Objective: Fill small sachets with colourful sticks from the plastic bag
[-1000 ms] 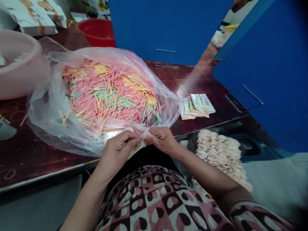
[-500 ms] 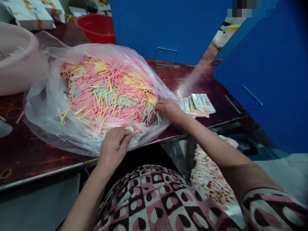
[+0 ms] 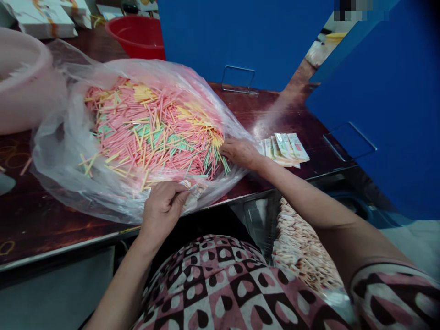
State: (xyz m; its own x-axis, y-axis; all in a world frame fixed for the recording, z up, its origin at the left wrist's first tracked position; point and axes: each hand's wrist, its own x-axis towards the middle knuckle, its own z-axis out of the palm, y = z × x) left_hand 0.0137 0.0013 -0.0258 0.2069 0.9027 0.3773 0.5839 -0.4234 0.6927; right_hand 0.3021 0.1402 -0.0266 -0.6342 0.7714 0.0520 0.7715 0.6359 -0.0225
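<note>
A large clear plastic bag (image 3: 79,183) lies open on the dark wooden table, full of short pink, yellow and green sticks (image 3: 154,133) that look like cut straws. My left hand (image 3: 165,206) is closed at the bag's near edge, pinching a small printed clear packet (image 3: 197,189) between thumb and fingers. At the right end of the heap, my right hand (image 3: 240,153) has its fingers bent down onto the stick ends; its fingertips are partly hidden. Just right of that hand, several flat printed packets (image 3: 287,149) lie overlapped on the table.
A pale pink tub (image 3: 30,101) stands at the left, a red basin (image 3: 137,39) behind the bag. Blue panels with wire handles (image 3: 238,79) rise at the back and right. Below the table edge, many packets (image 3: 302,247) fill a container. White boxes (image 3: 41,20) sit far left.
Both hands stay almost where they were, the left still pinching the packet. My right hand's fingers have shifted very slightly left at the sticks. The view has moved a little.
</note>
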